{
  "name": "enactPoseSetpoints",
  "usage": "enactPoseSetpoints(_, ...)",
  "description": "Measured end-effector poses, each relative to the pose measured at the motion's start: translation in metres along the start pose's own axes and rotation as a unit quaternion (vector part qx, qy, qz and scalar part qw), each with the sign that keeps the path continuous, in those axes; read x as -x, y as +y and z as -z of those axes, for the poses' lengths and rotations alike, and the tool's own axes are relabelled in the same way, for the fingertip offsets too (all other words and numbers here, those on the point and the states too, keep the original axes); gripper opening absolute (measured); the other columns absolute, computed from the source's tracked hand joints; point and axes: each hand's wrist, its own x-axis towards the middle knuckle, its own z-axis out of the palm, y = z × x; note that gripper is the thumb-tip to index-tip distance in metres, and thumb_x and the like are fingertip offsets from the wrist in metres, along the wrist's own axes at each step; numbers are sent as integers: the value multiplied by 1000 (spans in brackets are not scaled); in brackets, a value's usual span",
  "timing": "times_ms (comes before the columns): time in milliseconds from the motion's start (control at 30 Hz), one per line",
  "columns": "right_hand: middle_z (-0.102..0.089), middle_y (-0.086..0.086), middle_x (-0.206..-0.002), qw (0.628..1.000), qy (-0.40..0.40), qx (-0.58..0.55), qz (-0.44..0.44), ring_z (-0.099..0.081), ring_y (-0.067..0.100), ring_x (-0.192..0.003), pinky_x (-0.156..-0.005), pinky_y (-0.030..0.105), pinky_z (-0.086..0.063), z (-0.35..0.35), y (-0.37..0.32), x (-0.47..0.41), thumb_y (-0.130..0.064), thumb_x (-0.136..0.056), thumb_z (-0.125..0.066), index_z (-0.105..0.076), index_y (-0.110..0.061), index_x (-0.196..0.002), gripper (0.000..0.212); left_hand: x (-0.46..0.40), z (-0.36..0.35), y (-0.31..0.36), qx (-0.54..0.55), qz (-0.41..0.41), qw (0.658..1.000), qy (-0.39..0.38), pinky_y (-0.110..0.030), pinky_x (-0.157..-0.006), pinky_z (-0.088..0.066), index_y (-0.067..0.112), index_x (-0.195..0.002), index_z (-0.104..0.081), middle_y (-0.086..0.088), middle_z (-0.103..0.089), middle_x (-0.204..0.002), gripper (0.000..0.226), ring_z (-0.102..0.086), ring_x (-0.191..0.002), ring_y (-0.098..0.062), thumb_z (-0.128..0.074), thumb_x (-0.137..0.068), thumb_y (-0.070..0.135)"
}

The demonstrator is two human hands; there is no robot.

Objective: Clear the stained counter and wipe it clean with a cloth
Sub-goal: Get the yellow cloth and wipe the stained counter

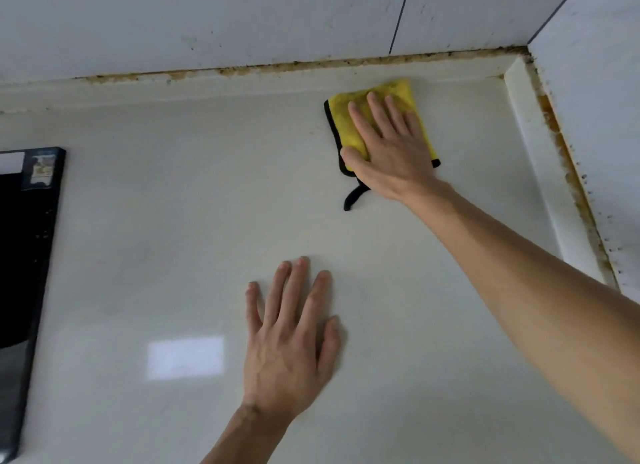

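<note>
The yellow cloth (pixel 377 124) lies flat on the pale surface (pixel 173 238), far from the person and close to the back ledge, a little left of the far right corner. The right hand (pixel 388 145) lies on top of it with the palm down and the fingers straight and slightly spread. Nothing is pinched or curled round, so the grip is released and simply presses the cloth onto the surface. The fingertips point away toward the back wall (pixel 242 24), and the cloth's long axis runs roughly the same way, from its near black-edged corner, where a small black loop (pixel 353 197) trails out, up to its far edge just beside the ledge.

The left hand (pixel 291 339) rests flat on bare surface much nearer the person, well apart from the cloth, fingers straight and holding nothing. It looks like a brace for the reach.

The right hand is plainly the working one. The unwiped stretch lies mostly to the left of the cloth and back toward the person, with a faint smudge just left of it, so the likely stroke is sideways or a pull inward. Brown grime (pixel 311 63) lines the seam behind the ledge and along the right wall. A black stove edge (pixel 31 221) sits at far left.
</note>
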Motion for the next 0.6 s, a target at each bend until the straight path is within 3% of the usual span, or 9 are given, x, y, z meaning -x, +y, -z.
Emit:
enactPoseSetpoints(133,-3,0,-175,998,4,5,66,-1,25,-161,-129,49,-4,-8,-49,7,-58,-100,-31,-12,-37,-166,72,0,5,0,-2,4,1000,-7,-65,-122,-21,22,-153,-48,-5,-33,-169,56,-26,-159,-28,-48,-102,43)
enactPoseSetpoints(267,-9,-2,-175,989,7,25,146,-7,23,-161,-129,49,-8,-14,-20,61,-63,-97,-30,-19,-37,-165,73,0,6,-1,-1,4,1000,-1,-64,-124,-20,22,-153,-49,-6,-34,-169,56,-26,-159,-28,-51,-102,43)
enactPoseSetpoints(367,-7,-2,-175,994,9,30,101,-6,23,-161,-129,51,-11,-12,15,74,-65,-97,-28,-18,-38,-165,74,0,6,1,6,4,1000,3,-64,-124,-19,21,-153,-49,-6,-34,-168,56,-25,-159,-28,-48,-102,44)
enactPoseSetpoints(500,-2,3,-175,1000,20,19,6,-1,28,-161,-129,51,-5,-12,-1,44,-66,-98,-27,-13,-37,-166,75,-1,6,-1,13,2,1000,6,-64,-123,-19,21,-153,-48,-6,-34,-168,55,-26,-159,-29,-47,-103,44)
enactPoseSetpoints(600,-2,5,-175,1000,17,13,14,-1,31,-161,-129,53,-3,-17,-15,53,-67,-99,-29,-12,-37,-166,75,-1,7,0,14,5,1000,6,-65,-123,-19,21,-154,-47,-6,-34,-168,56,-24,-159,-28,-46,-104,45)
